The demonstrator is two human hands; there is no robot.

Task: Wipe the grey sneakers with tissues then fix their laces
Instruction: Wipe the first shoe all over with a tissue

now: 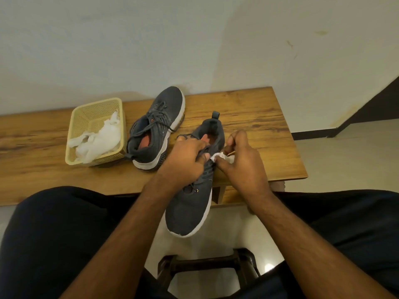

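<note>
- Head view: wood surface [248, 108] runs left to right against the wall [151, 39]; its right end and near edge both show, its left end is cut by the frame.
- Open room: bare wood to the right of and behind the held sneaker; floor [345, 152] free past the right end; left part taken by the basket [74, 124] and the second sneaker [157, 128].
- Held sneaker [190, 208] sticks out over the near edge, between the knees; long axis near-far, toe toward the person, heel tab toward the wall. Whether the heel touches the wood is not clear.
- Second sneaker lies on the wood just beside the basket, toe toward the wall, heel toward the person, leaning slightly right; laces loose, orange insole showing.
- Left hand [185, 160] grip closed on the held sneaker's collar and laces, fingers curled in.
- Right hand [244, 160] grip pinches a small wad of tissue [220, 157] against the sneaker's side by the opening.
- Basket holds crumpled tissues [99, 141], on the left, well apart from the hands.
- Hidden: hands cover the midfoot and most laces of the held sneaker; most of the wad sits inside the fingers; a dark stool [207, 266] below is partly covered by the arms.
</note>
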